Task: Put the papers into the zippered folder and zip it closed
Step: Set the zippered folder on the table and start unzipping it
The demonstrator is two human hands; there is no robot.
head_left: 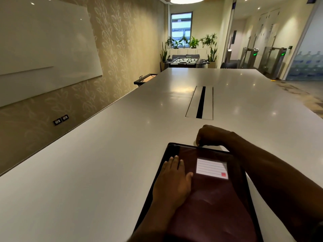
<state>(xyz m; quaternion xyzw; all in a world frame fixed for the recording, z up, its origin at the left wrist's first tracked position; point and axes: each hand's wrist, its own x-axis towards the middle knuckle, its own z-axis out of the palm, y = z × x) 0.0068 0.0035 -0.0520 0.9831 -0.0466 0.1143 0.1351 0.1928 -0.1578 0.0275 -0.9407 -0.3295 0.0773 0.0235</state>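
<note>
A dark maroon zippered folder (215, 201) with a black edge lies flat and closed on the white table (87, 172), near its front edge. A white lined label (212, 168) sits on its cover. My left hand (174, 180) rests flat on the folder's left side, fingers spread. My right hand (213, 135) is curled at the folder's far edge, fingertips pinched on what looks like the zipper pull; the pull itself is hidden. No papers are visible.
A cable slot (201, 102) runs along the table's middle, beyond the folder. A whiteboard (43, 49) hangs on the left wall. A foosball table (185, 61) and plants stand at the far end of the room.
</note>
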